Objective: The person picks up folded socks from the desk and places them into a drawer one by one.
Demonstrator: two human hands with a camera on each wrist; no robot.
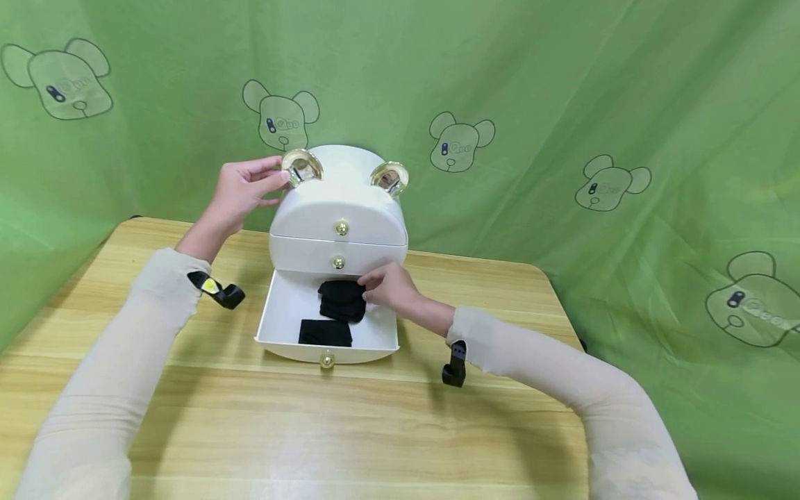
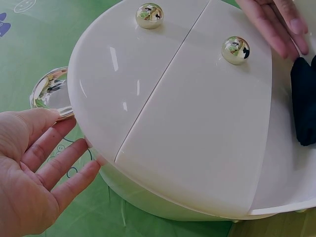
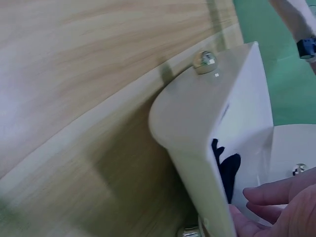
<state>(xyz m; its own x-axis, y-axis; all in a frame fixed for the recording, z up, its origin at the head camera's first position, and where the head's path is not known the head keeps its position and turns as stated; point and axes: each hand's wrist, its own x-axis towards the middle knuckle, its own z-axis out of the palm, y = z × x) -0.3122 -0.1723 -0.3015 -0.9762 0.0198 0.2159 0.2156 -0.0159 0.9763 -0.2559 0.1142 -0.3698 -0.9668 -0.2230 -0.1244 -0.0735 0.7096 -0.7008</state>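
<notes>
A white storage box (image 1: 369, 226) with gold ears stands on the table. My left hand (image 1: 240, 191) pinches the left gold ear (image 2: 52, 89) at its rim between thumb and index finger, the other fingers spread alongside the box. The lowest drawer (image 1: 281, 305) is pulled out. In it lie a few folded black socks (image 1: 342, 309) near the back and another folded black sock (image 1: 325, 333) by the front wall. My right hand (image 1: 394, 286) reaches over the drawer's right side, its loosely bent fingertips at the edge of the rear socks with nothing gripped between them.
Two upper drawers with gold knobs (image 1: 341, 228) are closed. A matching right ear (image 1: 390, 178) tops the box. Wooden tabletop (image 1: 312, 430) extends in front, and a green curtain (image 1: 531, 83) with bear-head prints hangs behind. Both sleeved wrists wear black straps (image 1: 455, 364).
</notes>
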